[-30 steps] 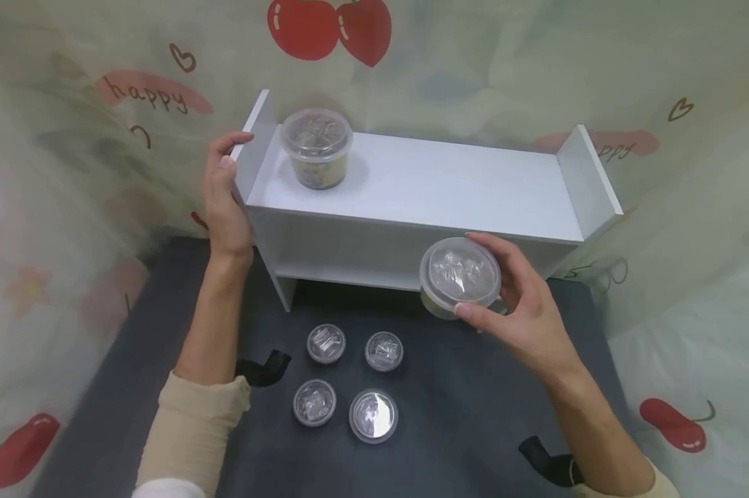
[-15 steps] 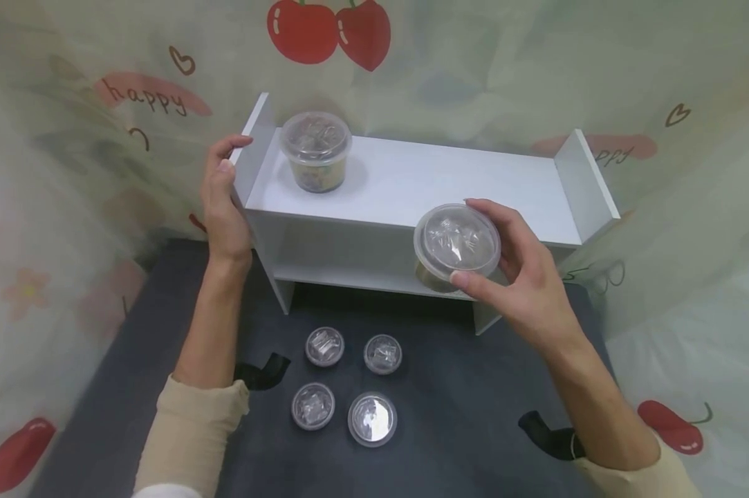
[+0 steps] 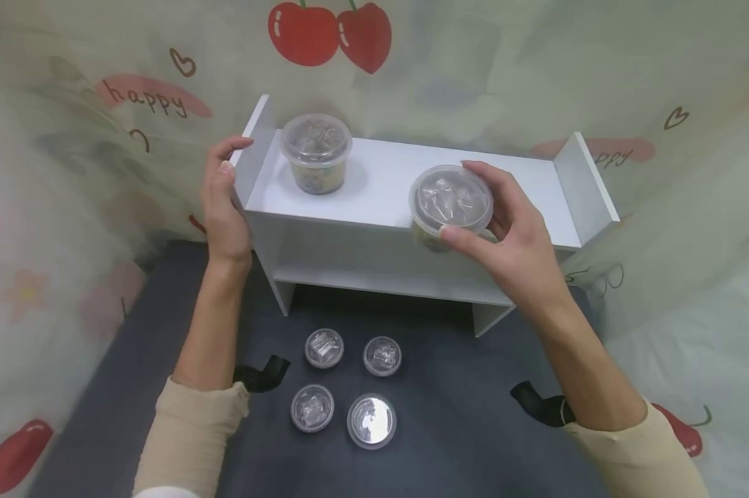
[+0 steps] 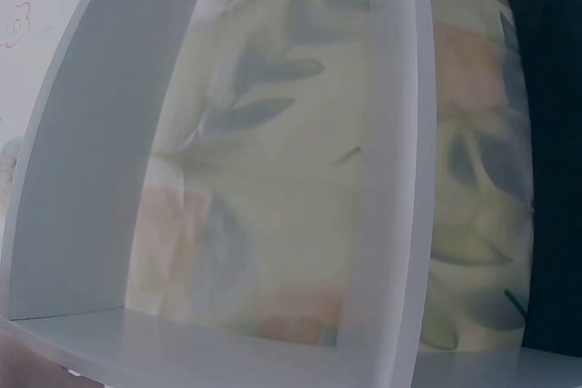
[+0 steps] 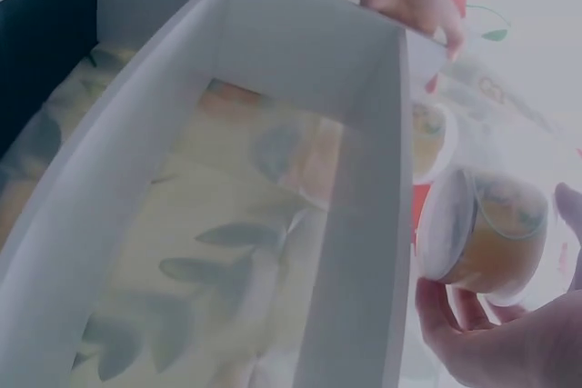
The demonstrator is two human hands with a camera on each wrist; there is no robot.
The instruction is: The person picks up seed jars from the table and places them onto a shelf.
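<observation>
Clear glossy plastic tub [image 3: 451, 200]; matt white shelf [image 3: 411, 181]; dark cloth mat [image 3: 461, 408].

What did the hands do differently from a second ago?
The right hand, gripping the lidded tub, lifted it from in front of the lower shelf up and back to the front edge of the white shelf's top board. The left hand stayed on the shelf's left side panel. The other tub on top and the four small cups below did not move.

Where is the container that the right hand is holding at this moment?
In the head view, the right hand holds the lidded container at the front edge of the white shelf's top board, right of the other container.
</observation>
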